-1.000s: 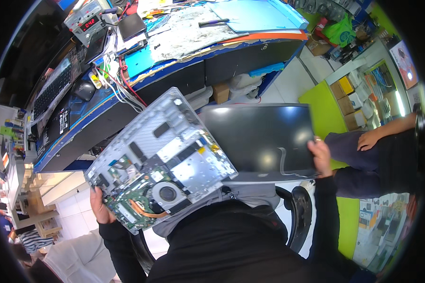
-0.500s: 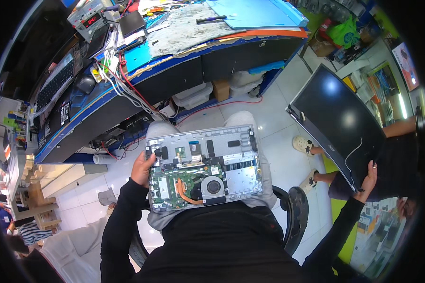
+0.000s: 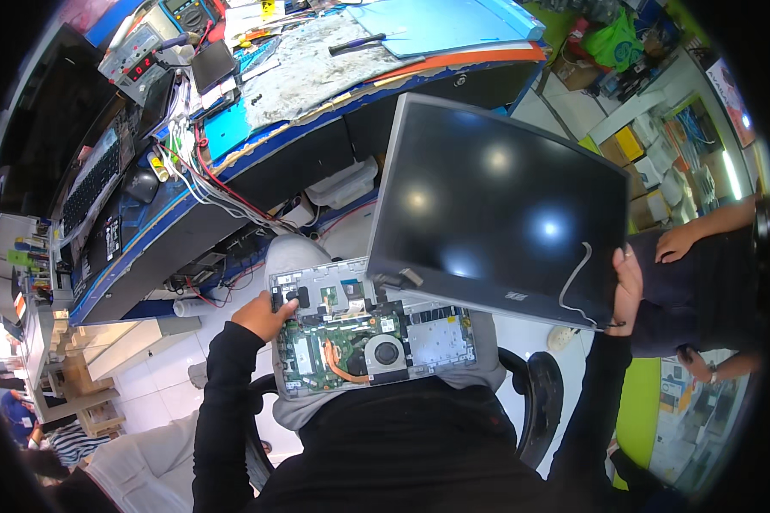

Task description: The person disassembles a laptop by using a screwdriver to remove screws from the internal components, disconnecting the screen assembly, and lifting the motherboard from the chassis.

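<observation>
Head view: screen panel (image 3: 505, 209) held up above an open laptop base (image 3: 372, 333)

The laptop base lies across the person's lap (image 3: 295, 251), at the centre of the frame, its inner side facing up. A round fan (image 3: 387, 351) sits in its lower middle, and a copper heat pipe (image 3: 337, 366) curves beside it over a green circuit board (image 3: 352, 328). The screen panel slants across the centre right, dark face toward the camera; its lower edge hides part of the base's upper right, and whether the two touch cannot be told. A thin pale cable (image 3: 574, 275) trails over the panel's right part.

The left hand (image 3: 266, 317) closes on the base's left edge, thumb on top, its other fingers mostly hidden. The right hand (image 3: 628, 286) grips the panel's right edge near the lower corner. The step in hand seems to be managing both parts at once: base steadied, panel borne from one side. The next move, I judge, calls for a firm right-hand hold, with the panel's corner kept off the bare board and the cable free of snags.

Farther out, at upper middle, a worktop (image 3: 321, 113) carries a stained grey mat (image 3: 299, 75) and a dark-handled tool (image 3: 357, 44). A power supply (image 3: 133, 61) with red digits stands at upper left. At the right edge, another person's hand (image 3: 676, 244) rests on dark clothing.
</observation>
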A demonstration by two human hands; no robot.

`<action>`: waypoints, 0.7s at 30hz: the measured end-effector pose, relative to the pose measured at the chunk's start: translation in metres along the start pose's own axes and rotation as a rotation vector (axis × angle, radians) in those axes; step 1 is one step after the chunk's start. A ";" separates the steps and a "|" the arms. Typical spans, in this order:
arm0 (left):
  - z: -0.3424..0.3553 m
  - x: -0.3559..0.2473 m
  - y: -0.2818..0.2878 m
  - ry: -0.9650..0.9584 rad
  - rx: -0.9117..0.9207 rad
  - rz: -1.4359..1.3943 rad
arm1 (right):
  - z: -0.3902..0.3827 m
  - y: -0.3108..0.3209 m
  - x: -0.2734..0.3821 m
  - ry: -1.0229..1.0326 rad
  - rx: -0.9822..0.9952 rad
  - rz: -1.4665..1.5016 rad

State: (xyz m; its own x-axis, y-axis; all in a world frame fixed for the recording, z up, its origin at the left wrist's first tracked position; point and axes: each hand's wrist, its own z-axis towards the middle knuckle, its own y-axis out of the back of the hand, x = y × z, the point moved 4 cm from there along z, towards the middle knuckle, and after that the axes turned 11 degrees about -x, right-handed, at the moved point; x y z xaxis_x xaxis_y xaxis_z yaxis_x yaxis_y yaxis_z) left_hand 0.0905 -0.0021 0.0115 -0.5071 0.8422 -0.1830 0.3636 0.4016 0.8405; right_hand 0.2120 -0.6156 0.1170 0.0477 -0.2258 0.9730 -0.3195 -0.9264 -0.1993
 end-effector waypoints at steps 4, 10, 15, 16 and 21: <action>-0.001 -0.018 0.030 -0.174 -0.350 0.139 | 0.008 -0.061 -0.020 -0.111 0.211 0.109; -0.040 -0.089 0.064 -0.260 0.214 -1.851 | 0.016 -0.148 -0.035 -0.225 0.507 0.044; -0.051 -0.046 0.078 -0.137 -0.263 -1.709 | 0.033 -0.226 -0.022 -0.211 0.747 -0.070; -0.049 -0.038 0.076 -0.120 -0.247 -1.747 | 0.061 -0.241 -0.016 0.000 0.746 -0.212; -0.045 0.007 0.083 -0.067 -0.338 -1.894 | 0.140 -0.387 0.012 1.482 0.512 -0.904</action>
State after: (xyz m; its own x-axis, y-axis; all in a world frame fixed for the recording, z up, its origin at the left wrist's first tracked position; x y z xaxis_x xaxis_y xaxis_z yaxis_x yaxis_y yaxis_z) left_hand 0.0818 0.0212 0.1023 0.0298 -0.5288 -0.8482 -0.6902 0.6029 -0.4001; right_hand 0.4688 -0.3026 0.1898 -0.8613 0.5078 0.0183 -0.3714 -0.6535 0.6595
